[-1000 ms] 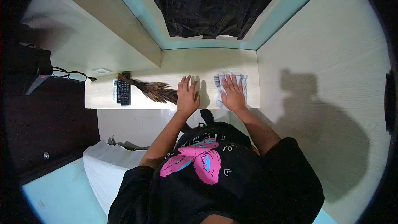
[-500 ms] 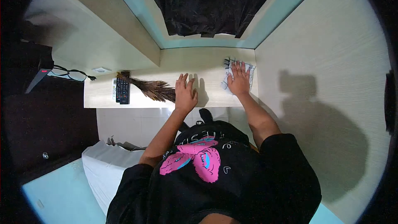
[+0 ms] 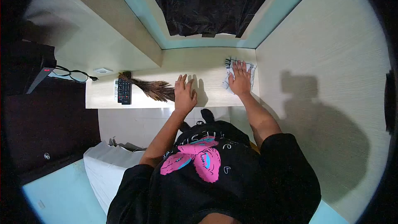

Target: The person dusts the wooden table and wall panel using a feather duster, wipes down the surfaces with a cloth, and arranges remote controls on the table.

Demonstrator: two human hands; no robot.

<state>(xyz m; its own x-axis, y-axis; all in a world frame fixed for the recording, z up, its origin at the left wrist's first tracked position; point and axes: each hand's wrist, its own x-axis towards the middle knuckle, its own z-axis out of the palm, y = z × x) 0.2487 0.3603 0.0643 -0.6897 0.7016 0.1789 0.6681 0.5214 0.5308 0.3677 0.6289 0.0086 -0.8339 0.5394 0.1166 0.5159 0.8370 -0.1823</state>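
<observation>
My right hand (image 3: 239,79) lies flat with its fingers spread on a white cloth with dark stripes (image 3: 228,69), pressing it against the pale wooden desk (image 3: 211,64) near the right wall. My left hand (image 3: 185,94) rests on the desk with its fingers apart and nothing in it. Just left of that hand lies a bundle of brown dried stalks (image 3: 156,90), its thin end over a black remote (image 3: 124,91). A white remote (image 3: 116,89) is beside the black one.
At the left, a black cable with a plug (image 3: 78,74) hangs near a dark device (image 3: 41,68). A white socket (image 3: 103,70) sits behind the remotes. Tall panels flank the desk. White fabric (image 3: 105,166) covers something at the lower left.
My right hand and the cloth have moved forward and a little right, towards the back right corner of the desk. My left hand has stayed nearly in place.
</observation>
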